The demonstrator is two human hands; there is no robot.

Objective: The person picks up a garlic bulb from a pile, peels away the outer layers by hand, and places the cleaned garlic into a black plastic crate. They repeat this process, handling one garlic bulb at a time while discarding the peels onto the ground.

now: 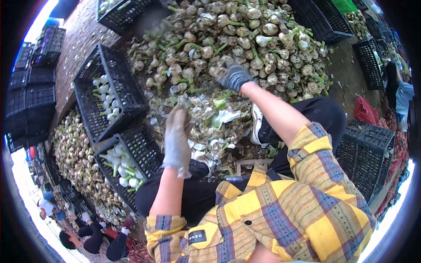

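Note:
A large heap of garlic bulbs (263,41), muddy and with short green stems, lies in front of me. My right hand (234,76), in a grey striped glove, is at the near side of the heap, its fingers curled against a brownish garlic bulb (215,71). My left hand (177,142) wears a pale glove with a thin whitish cover over it. It hovers above loose peelings (215,116), fingers stretched forward and slightly blurred, with no held thing visible. Cleaned white garlic bulbs with green stems (124,164) lie in a black crate (147,147) left of that hand.
Another black crate (125,83) with white bulbs stands farther left. More garlic (81,153) is heaped beyond it. Stacked crates (366,153) are at my right, beside a red bag (366,110). Other people (94,236) sit at the lower left.

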